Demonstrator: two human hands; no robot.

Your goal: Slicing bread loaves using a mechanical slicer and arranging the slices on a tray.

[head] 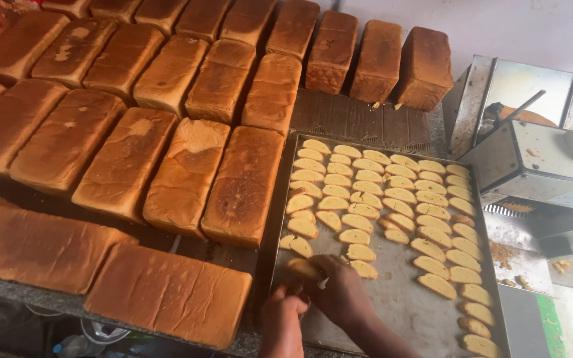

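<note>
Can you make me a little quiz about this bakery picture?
1. True or false: the metal tray is completely full of slices.
2. What lie left of the tray: A) brown bread loaves, B) eggs, C) cakes?
3. Which end of the tray are both hands at, near or far?

Key:
1. False; its near middle is bare.
2. A.
3. Near; the right hand and left hand are at the near left corner, by a slice.
</note>
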